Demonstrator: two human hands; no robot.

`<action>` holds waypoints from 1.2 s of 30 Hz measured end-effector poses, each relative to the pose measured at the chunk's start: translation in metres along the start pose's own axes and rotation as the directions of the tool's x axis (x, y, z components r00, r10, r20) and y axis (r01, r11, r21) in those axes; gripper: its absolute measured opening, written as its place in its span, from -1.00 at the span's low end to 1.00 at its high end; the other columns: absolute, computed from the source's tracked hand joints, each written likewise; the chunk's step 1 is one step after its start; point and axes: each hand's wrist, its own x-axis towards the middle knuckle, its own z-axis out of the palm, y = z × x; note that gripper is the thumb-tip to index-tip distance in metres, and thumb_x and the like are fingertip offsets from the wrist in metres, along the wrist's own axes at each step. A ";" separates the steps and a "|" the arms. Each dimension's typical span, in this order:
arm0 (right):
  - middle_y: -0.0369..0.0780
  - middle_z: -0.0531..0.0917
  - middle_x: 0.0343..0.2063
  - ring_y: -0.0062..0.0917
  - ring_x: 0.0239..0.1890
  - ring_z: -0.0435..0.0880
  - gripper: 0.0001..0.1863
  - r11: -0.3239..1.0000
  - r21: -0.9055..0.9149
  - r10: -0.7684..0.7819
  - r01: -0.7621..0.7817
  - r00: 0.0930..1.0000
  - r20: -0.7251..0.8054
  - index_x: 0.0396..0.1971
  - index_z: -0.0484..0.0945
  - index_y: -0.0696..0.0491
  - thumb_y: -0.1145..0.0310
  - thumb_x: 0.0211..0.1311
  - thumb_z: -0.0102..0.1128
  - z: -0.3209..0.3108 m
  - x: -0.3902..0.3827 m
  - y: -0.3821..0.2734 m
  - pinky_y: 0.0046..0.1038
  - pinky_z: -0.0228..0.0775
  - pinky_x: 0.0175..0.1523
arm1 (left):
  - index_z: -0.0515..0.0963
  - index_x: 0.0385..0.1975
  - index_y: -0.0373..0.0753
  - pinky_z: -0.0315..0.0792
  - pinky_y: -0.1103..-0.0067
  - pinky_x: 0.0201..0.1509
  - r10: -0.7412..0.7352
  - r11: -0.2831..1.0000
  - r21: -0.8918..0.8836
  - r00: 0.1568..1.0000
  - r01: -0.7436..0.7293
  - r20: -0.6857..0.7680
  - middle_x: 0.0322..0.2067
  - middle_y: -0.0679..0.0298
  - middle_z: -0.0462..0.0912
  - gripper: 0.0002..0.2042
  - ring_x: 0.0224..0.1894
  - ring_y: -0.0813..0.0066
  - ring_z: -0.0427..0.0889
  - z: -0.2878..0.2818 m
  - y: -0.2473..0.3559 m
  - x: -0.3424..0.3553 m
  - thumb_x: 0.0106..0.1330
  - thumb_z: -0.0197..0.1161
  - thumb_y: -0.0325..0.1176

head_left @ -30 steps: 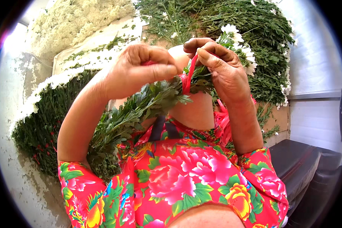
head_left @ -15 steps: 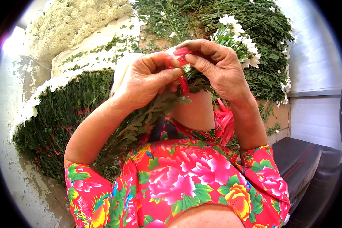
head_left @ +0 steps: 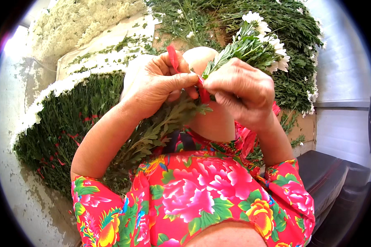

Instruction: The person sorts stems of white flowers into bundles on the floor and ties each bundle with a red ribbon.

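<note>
A bunch of white chrysanthemums [head_left: 247,43] lies across my lap, flower heads to the upper right and leafy stems running to the lower left under my hands. Around its stems goes a red ribbon [head_left: 173,59]. My left hand [head_left: 160,84] pinches the ribbon between thumb and finger, with one end standing up above the fingers. Closed beside it, my right hand [head_left: 243,92] grips near the ribbon at the stems; its fingertips are partly hidden. A short red tail hangs between the two hands.
More red ribbons [head_left: 248,142] lie by my right thigh. Bundled white flowers [head_left: 70,107] with red ties stand at left, a pale flower heap [head_left: 78,29] behind. Loose leafy stems [head_left: 292,49] are piled at far right. A black padded seat [head_left: 323,168] stands at right.
My right hand has come down and turned over, its fingers now curled near the stems. The loop of ribbon held up between both hands is gone; one end now stands above my left fingers.
</note>
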 end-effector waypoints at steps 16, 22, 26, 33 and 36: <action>-0.17 0.64 -0.38 -0.48 -0.40 0.68 -0.77 0.804 0.223 0.469 -0.550 0.819 0.330 -0.17 0.68 0.20 0.57 0.14 0.29 -0.001 0.023 0.009 -0.41 0.53 -0.28 | 0.51 -0.48 -0.24 0.55 0.46 -0.35 0.736 -0.178 0.715 0.391 -0.676 0.553 -0.24 0.21 0.68 -0.80 -0.37 0.26 0.67 0.000 -0.001 0.005 0.02 0.44 -0.60; -0.16 0.67 -0.32 -0.38 -0.28 0.70 -0.83 0.867 0.205 0.417 -0.454 0.887 0.199 -0.25 0.72 0.14 0.58 0.16 0.28 -0.004 0.013 0.017 -0.41 0.53 -0.15 | 0.57 -0.38 -0.26 0.57 0.51 -0.28 0.747 0.089 0.794 0.567 -0.602 0.346 -0.29 0.24 0.67 -0.80 -0.34 0.36 0.68 -0.002 -0.001 0.001 0.11 0.45 -0.65; -0.16 0.63 -0.31 -0.37 -0.30 0.66 -0.88 0.981 -0.053 0.193 -0.187 0.969 0.152 -0.23 0.66 0.22 0.57 0.23 0.33 -0.006 0.009 0.007 -0.44 0.52 -0.15 | 0.55 -0.33 -0.28 0.47 0.57 -0.36 0.664 0.388 0.710 0.712 -0.588 0.227 -0.37 0.27 0.65 -0.80 -0.42 0.51 0.59 -0.015 -0.008 0.000 0.15 0.45 -0.64; -0.13 0.60 -0.36 -0.22 -0.38 0.63 -0.82 0.893 -0.430 0.236 -0.130 0.950 0.203 -0.24 0.63 0.21 0.64 0.11 0.32 -0.036 -0.040 -0.028 -0.31 0.49 -0.31 | 0.43 -0.47 -0.28 0.43 0.28 -0.28 0.469 0.058 0.859 0.773 -0.509 0.427 -0.50 0.10 0.47 -0.80 -0.36 -0.02 0.54 -0.037 -0.007 0.000 0.31 0.31 -0.40; -0.15 0.59 -0.40 -0.26 -0.40 0.63 -0.83 0.891 -0.378 0.336 -0.252 0.926 0.175 -0.23 0.63 0.21 0.64 0.16 0.32 -0.034 -0.046 -0.027 -0.35 0.48 -0.31 | 0.48 -0.47 -0.31 0.42 0.42 -0.35 0.377 0.316 0.815 0.853 -0.485 0.361 -0.43 0.20 0.61 -0.79 -0.42 0.23 0.58 -0.035 -0.005 0.001 0.39 0.28 -0.37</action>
